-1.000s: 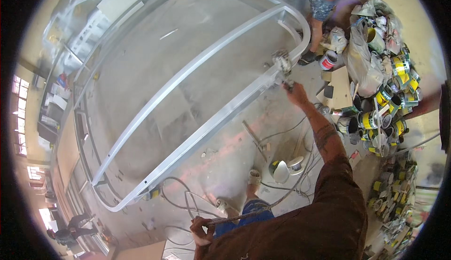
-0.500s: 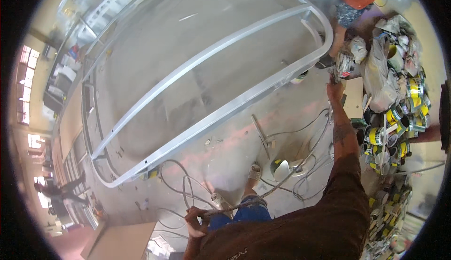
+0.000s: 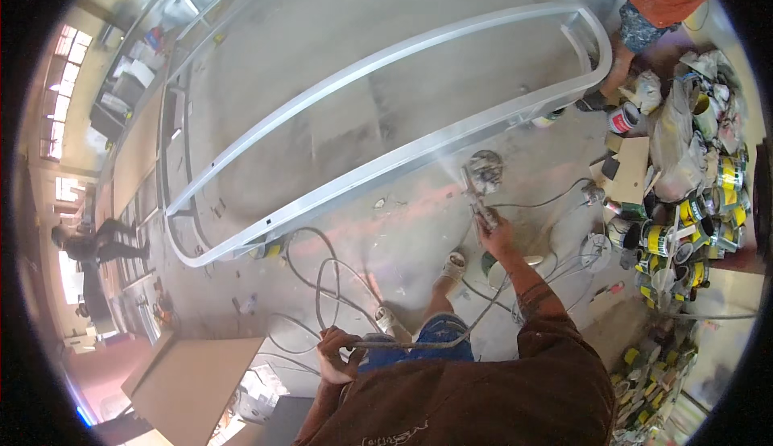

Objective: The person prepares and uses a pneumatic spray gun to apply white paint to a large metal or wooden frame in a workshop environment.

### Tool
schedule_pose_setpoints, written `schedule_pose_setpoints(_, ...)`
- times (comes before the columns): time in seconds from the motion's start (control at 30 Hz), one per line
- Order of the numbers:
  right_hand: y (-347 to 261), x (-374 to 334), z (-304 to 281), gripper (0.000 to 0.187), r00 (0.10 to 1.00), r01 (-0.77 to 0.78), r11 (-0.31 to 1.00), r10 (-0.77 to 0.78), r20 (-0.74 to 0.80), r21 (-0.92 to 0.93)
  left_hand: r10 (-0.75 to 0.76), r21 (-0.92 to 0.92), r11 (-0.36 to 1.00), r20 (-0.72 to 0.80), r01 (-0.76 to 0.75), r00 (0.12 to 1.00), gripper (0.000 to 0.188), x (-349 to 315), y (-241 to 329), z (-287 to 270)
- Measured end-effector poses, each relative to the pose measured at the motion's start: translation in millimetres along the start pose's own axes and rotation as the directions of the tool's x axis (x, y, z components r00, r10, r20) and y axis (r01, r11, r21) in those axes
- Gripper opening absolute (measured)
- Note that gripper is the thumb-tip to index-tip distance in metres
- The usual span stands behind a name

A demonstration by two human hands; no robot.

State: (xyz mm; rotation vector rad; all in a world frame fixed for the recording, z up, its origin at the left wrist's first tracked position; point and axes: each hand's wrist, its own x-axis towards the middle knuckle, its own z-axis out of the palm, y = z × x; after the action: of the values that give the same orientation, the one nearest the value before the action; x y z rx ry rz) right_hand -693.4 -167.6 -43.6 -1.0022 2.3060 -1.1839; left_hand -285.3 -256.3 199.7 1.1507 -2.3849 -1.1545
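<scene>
My right hand (image 3: 497, 235) grips a spray gun (image 3: 479, 180) with a round cup on top. A faint mist leaves its nozzle toward the near rail of a long silver metal frame (image 3: 362, 174) lying on the floor. My left hand (image 3: 336, 355) is closed around a grey air hose (image 3: 322, 277) near my knee. That hose loops over the floor between my feet and the frame.
A heap of yellow-and-black paint cans (image 3: 684, 237) and bags fills the right side. Beside the frame's far end stands a person in an orange top (image 3: 656, 3). Another person (image 3: 101, 241) walks at far left. A flat board (image 3: 197, 373) lies lower left.
My right hand has drawn the spray gun back along the frame's near rail, toward my body, from the far corner. My left hand keeps its grip on the hose.
</scene>
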Motion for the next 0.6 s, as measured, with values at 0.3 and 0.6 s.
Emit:
schedule_pose_setpoints(0.3,-68,-72,96,0.031,0.903,0.404,0.915,-0.400,0.154,0.007,-0.045,-0.090,0.996,-0.184,0.029,0.982,0.015,-106,-77,-39)
schedule_pose_setpoints(0.6,-107,-111,193,0.031,0.976,0.163,0.983,-0.148,-0.158,0.087,-0.195,-0.199,0.972,-0.388,0.124,0.901,0.013,-232,-142,-90)
